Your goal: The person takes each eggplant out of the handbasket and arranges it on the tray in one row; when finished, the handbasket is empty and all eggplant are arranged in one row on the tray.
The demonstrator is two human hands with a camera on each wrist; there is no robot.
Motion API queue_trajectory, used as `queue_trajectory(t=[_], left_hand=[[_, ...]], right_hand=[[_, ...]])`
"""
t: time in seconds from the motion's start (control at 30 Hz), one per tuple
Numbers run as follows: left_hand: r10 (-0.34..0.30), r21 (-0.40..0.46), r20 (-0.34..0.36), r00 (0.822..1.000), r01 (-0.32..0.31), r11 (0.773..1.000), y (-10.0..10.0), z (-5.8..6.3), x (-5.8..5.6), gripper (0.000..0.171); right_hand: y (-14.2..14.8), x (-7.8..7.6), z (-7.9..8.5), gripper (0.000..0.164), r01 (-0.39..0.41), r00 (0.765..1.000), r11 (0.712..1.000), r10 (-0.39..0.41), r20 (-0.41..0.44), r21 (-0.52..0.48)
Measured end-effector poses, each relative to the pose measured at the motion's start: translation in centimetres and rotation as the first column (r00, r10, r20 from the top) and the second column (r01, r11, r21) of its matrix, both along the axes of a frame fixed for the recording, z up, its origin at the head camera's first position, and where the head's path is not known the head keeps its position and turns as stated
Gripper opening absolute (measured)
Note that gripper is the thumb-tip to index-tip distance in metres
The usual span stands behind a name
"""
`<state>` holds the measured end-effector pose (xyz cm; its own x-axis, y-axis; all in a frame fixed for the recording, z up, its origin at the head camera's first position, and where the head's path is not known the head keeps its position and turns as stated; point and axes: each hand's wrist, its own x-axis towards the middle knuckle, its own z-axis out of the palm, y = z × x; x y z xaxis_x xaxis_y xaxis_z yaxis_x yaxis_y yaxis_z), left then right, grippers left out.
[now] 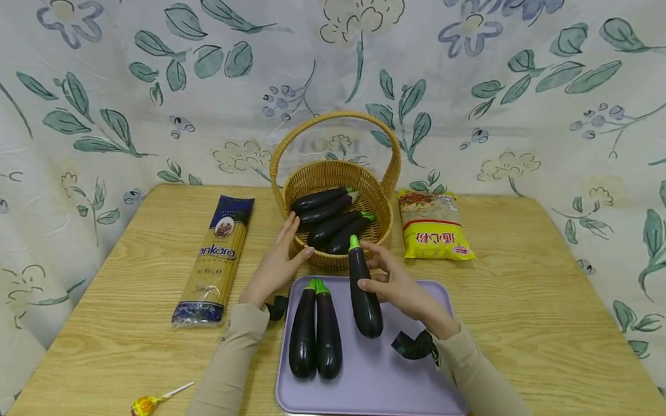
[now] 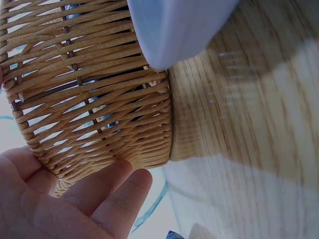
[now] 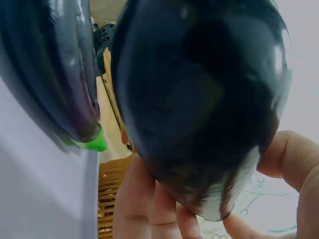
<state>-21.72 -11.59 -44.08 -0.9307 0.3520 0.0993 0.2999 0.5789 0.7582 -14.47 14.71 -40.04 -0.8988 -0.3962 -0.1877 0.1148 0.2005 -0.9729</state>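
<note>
My right hand [image 1: 393, 284] grips a dark eggplant [image 1: 365, 302] with a green stem end, tilted over the lilac tray [image 1: 400, 384]. In the right wrist view this eggplant [image 3: 199, 99] fills the middle, between thumb and fingers. Two more eggplants [image 1: 303, 339] lie side by side on the tray's left half. Behind the tray stands a wicker basket [image 1: 388, 220] with a tall handle, with several eggplants [image 1: 321, 199] inside. My left hand [image 1: 273, 267] touches the basket's left side, its fingers fairly straight along the wicker [image 2: 99, 114] in the left wrist view.
A spaghetti pack [image 1: 215, 261] lies left of the basket, and a yellow-and-clear food bag [image 1: 434, 227] lies to its right. A lollipop [image 1: 145, 407] is near the table's front left. A floral curtain [image 1: 299, 55] hangs behind the wooden table [image 1: 538, 322].
</note>
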Motion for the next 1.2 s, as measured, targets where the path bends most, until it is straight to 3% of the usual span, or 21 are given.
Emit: queue_trajectory(t=[0.23, 0.7, 1.2], left_hand=[[-0.004, -0.007, -0.001, 1.000, 0.003, 1.000, 0.0, 0.1, -0.1, 0.081], [0.005, -0.010, 0.011, 1.000, -0.005, 1.000, 0.1, 0.2, 0.0, 0.079], [0.006, -0.009, 0.020, 1.000, -0.005, 1.000, 0.0, 0.2, 0.1, 0.079]], right_hand=[[0.0, 0.8, -1.0, 0.072, -0.043, 0.999, 0.999, 0.043, 0.014, 0.009], [-0.7, 2.2, -3.2, 0.072, -0.053, 0.996, 0.999, 0.053, 0.073, 0.001], [-1.1, 2.6, -3.8, 0.070, -0.001, 1.000, 0.994, -0.002, 0.020, 0.107]])
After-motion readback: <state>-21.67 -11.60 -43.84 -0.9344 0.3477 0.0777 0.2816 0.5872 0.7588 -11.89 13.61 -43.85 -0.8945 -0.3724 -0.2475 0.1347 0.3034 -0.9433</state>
